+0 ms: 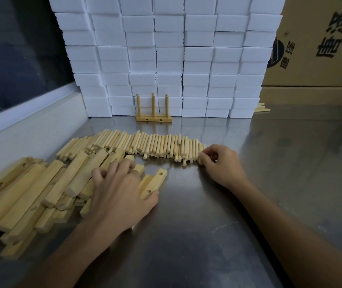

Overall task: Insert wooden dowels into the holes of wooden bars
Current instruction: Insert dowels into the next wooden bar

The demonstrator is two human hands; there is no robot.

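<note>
A heap of pale wooden bars (31, 194) with drilled holes lies at the left of the steel table (197, 235). My left hand (122, 194) lies over the heap's right edge, its thumb against a short bar (155, 181) with two holes. A long row of wooden dowels (161, 146) lies across the middle. My right hand (220, 165) is at the row's right end, its fingers curled round a dowel (201, 159). A finished bar with three upright dowels (153, 113) stands at the back.
A wall of stacked white foam blocks (166, 55) rises behind the table. Cardboard boxes (319, 42) stand at the back right, with a few thin sticks (261, 108) beside them. A pale ledge (31, 113) and dark window run along the left.
</note>
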